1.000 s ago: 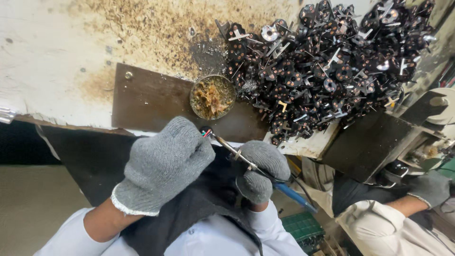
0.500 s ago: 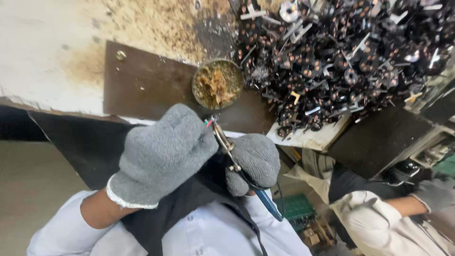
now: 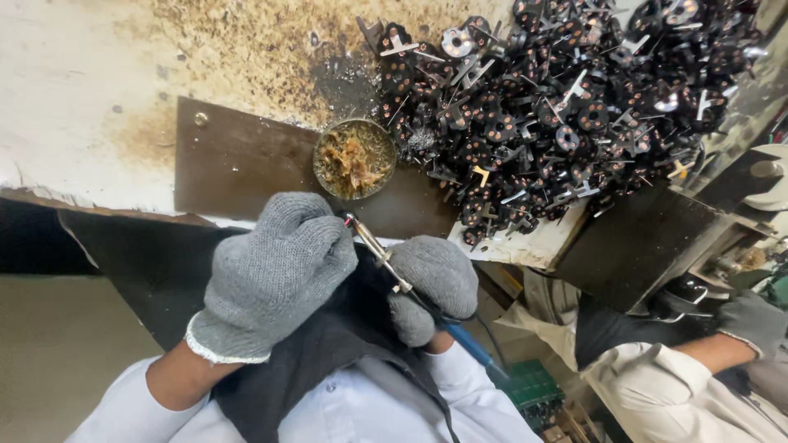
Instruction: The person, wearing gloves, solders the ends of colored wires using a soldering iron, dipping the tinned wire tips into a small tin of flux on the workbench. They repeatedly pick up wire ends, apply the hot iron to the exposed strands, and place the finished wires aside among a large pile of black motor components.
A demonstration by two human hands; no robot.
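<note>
Both my hands wear grey knit gloves and meet over my lap, below the bench edge. My right hand (image 3: 433, 283) grips a soldering iron (image 3: 379, 254) with a metal shaft and a blue handle; its tip points up-left. My left hand (image 3: 275, 275) is closed, with its fingertips right at the iron's tip; whatever it pinches is hidden by the glove. Just above the hands, a small round tin (image 3: 355, 158) of brown paste sits on a dark brown plate (image 3: 238, 160).
A big heap of small black parts with metal pins (image 3: 558, 107) covers the bench at the upper right. The white benchtop (image 3: 74, 98) is stained brown. A co-worker's gloved hand (image 3: 751, 321) and pale sleeve are at the lower right, by dark machine parts (image 3: 636, 246).
The view has shifted slightly, so bench and heap sit differently in the picture. My hands stay together at the iron's tip; the iron is a little steeper than one second ago.
</note>
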